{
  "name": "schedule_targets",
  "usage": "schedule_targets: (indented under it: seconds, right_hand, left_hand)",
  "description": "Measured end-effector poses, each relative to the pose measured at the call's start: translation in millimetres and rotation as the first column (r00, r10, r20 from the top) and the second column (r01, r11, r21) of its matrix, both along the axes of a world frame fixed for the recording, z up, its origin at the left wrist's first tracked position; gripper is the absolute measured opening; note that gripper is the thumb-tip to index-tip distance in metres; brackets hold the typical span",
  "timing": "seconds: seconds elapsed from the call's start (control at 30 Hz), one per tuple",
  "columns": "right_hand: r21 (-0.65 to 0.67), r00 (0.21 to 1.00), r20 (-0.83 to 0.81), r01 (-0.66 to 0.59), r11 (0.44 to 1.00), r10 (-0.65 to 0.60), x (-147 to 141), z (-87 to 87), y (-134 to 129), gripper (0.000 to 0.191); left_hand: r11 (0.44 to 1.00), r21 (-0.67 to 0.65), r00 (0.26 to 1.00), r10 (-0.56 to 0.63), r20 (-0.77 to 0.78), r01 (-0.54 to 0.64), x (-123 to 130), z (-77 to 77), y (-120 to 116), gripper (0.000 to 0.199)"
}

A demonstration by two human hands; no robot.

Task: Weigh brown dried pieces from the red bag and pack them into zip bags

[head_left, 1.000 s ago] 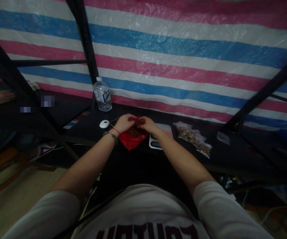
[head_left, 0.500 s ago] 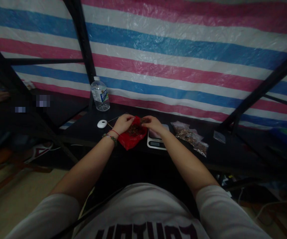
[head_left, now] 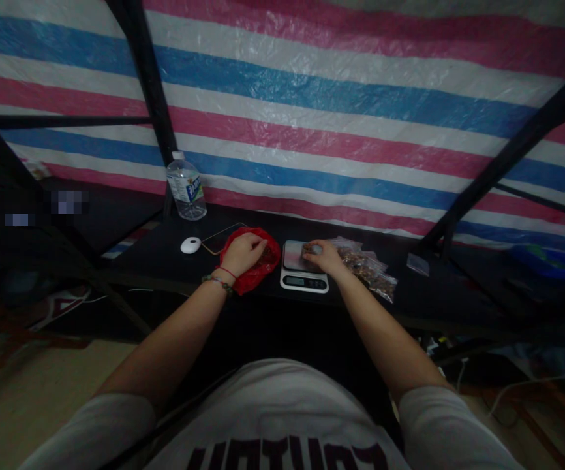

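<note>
My left hand (head_left: 244, 253) rests in the mouth of a red plastic bag (head_left: 252, 279). Its fingers are closed, and what they pinch among the brown dried bits (head_left: 267, 253) is hidden. Over the plate of a white digital scale (head_left: 305, 282), my right hand (head_left: 329, 257) grips a small clear bag of brown bits (head_left: 308, 249). Whether this bag touches the plate I cannot tell. Just right of that hand lie several clear zip bags (head_left: 368, 269) filled with similar brown pieces.
A clear plastic bottle (head_left: 186, 186) stands at the back left, with a white rounded device (head_left: 191, 245) in front of it. Farther right lie a flat clear packet (head_left: 418, 265) and a blue item (head_left: 551, 262). Black metal posts (head_left: 151, 85) frame the black tabletop (head_left: 233, 217).
My right hand has moved right, from beside the red bag to above the scale, carrying the small bag. My left hand stays at the red bag. The view has shifted slightly.
</note>
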State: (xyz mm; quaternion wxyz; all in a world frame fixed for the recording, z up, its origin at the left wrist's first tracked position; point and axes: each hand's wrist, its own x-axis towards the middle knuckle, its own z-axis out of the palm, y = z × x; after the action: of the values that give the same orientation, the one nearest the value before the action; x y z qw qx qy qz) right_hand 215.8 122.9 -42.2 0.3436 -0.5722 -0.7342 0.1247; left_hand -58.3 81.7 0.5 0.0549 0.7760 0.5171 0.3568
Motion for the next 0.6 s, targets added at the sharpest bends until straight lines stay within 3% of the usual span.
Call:
schedule_targets:
  seconds: [0.1,0.2,0.27,0.37,0.5,0.6]
  right_hand:
    - [0.010,1.000,-0.019,-0.013,1.000,0.013,4.5,4.6,-3.4,0.050]
    - [0.071,0.996,-0.074,0.045,0.996,-0.040,32.8,20.6,-0.2,0.054]
    - [0.093,0.979,-0.063,0.197,0.976,-0.191,70.0,32.8,6.2,0.046]
    - [0.072,0.886,0.157,0.430,0.900,-0.436,143.9,41.8,14.6,0.041]
    - [-0.004,0.747,0.473,0.531,0.847,-0.466,234.5,28.9,7.2,0.044]
    - [-0.073,0.703,0.552,0.576,0.814,-0.448,275.3,12.3,-9.6,0.044]
  left_hand:
    - [0.999,0.030,0.998,-0.022,-0.052,0.024,-2.2,-3.1,-7.1,0.041]
    - [0.998,0.061,0.994,-0.029,-0.101,0.035,-8.0,-5.7,-14.3,0.040]
    - [0.996,0.086,0.990,-0.015,-0.139,0.027,-11.7,-6.0,-17.2,0.039]
    - [0.993,0.113,0.983,-0.019,-0.184,0.040,-13.6,-3.8,-19.6,0.041]
    - [0.993,0.112,0.983,-0.024,-0.180,0.045,-8.5,1.9,-23.2,0.043]
    - [0.992,0.117,0.987,-0.037,-0.159,0.056,-3.9,5.9,-26.3,0.042]
